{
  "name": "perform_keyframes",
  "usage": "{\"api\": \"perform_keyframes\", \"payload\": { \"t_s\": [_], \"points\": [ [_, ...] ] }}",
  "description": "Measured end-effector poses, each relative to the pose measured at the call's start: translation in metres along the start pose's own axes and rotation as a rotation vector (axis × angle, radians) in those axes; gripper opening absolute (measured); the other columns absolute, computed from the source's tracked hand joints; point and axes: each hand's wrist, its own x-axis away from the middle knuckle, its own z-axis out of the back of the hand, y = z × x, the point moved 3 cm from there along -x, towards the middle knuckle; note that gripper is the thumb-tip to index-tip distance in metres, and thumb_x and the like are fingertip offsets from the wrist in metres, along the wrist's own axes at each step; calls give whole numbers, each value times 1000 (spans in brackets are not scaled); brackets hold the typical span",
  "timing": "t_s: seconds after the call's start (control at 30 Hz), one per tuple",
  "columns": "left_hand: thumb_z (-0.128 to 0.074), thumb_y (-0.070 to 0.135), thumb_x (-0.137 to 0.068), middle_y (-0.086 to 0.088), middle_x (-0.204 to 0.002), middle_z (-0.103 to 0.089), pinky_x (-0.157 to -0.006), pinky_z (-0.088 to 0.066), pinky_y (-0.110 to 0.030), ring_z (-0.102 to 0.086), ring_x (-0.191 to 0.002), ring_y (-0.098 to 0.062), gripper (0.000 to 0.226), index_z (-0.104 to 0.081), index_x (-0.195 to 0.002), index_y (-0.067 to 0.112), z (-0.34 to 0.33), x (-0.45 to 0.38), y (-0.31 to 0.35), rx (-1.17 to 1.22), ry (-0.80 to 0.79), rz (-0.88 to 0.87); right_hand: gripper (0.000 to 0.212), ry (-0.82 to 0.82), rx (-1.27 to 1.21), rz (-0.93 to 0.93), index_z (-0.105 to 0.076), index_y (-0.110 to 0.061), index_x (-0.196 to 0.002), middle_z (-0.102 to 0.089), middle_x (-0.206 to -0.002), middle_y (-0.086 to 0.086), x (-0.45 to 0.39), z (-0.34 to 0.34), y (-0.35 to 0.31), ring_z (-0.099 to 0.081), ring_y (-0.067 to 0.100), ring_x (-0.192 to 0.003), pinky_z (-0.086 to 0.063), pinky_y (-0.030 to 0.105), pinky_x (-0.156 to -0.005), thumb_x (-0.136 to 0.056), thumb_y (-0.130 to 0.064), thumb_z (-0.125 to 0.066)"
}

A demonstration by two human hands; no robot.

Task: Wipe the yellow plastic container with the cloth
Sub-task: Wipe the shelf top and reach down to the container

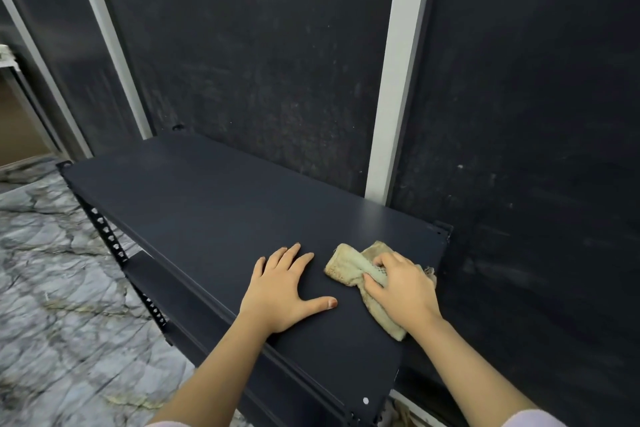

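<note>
My left hand [282, 291] lies flat, fingers spread, on the smooth matte dark metal shelf [194, 204]. Just to its right, my right hand [401, 284] presses on the crumpled beige woven cloth [349, 270], fingers curled onto it. I can't see the yellow container anywhere. Marbled grey floor [52, 270] lies to the left.

A dark metal shelf [207, 204] stands against a black panelled wall [263, 55], its flat top running from upper left to lower right. Two pale vertical strips [401, 69] divide the wall panels. Perforated uprights [114, 243] support the shelf's near edge (a lower tier shows beneath). Grey marbled flooring [59, 291] spreads at left.
</note>
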Motion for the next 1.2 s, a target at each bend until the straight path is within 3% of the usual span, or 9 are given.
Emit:
{"api": "perform_keyframes", "payload": {
  "t_s": [0.17, 0.3, 0.43, 0.57, 0.67, 0.87, 1.2],
  "points": [
    [-21, 95, -47, 8, -160, -8, -119, 0, -42, -3, -147, -17, 117, -16, -147, 35, 1, 0, 1, -4, -11, 3, 28, -46, -93, -42, -55, -21, -110, -61, -114, -7, -2, 1, 2, -59, 15, -100, -41, 28, -76, -88, -37, -53],
    [-12, 97, -42, 8, -160, -8, -119, -1, -42, -3, -147, -16, 122, -16, -147, 35, 2, 1, 2, 5, -15, 7, 26, -68, -181, -60, -56, -22, -109, -59, -117, -9, 0, 6, 5, -58, 16, -103, -42, 29, -76, -86, -34, -56],
    [-12, 97, -41, 7, -160, -6, -119, 0, -44, -2, -147, -17, 123, -14, -148, 35, 4, 2, 5, 20, -56, 19, 16, -56, -200, -24, -56, -25, -97, -59, -106, -11, 5, 16, 11, -58, 14, -92, -51, 36, -77, -84, -34, -56],
    [-44, 82, -65, 2, -160, -10, -119, -5, -46, -5, -147, -22, 101, -18, -148, 31, 11, -1, 10, 52, -106, 53, 12, 6, -209, -20, -55, -25, -91, -56, -98, -10, 9, 37, 28, -57, 14, -86, -51, 35, -73, -84, -33, -58],
    [-55, 65, -76, 0, -158, -18, -118, -17, -42, -13, -145, -23, 85, -23, -147, 28, 18, -7, 22, 51, -142, 42, 14, 55, -211, -69, -57, -25, -94, -57, -98, -9, 11, 57, 51, -57, 13, -86, -50, 33, -73, -84, -34, -59],
    [-58, 42, -84, 2, -150, -34, -111, -32, -38, -30, -137, -21, 67, -33, -142, 24, 17, -28, 86, 66, -198, -44, 10, 85, -167, -204, -56, -26, -86, -58, -91, -8, 28, 88, 106, -58, 14, -81, -51, 36, -69, -81, -33, -60],
    [-62, 43, -81, -1, -139, -44, -100, -42, -37, -42, -126, -22, 58, -44, -133, 24, -9, -29, 219, 71, -293, -272, 8, 24, -158, -423, -52, -29, -74, -58, -86, -8, 84, 108, 183, -58, 13, -76, -44, 29, -59, -76, -30, -58]
  ]
}}
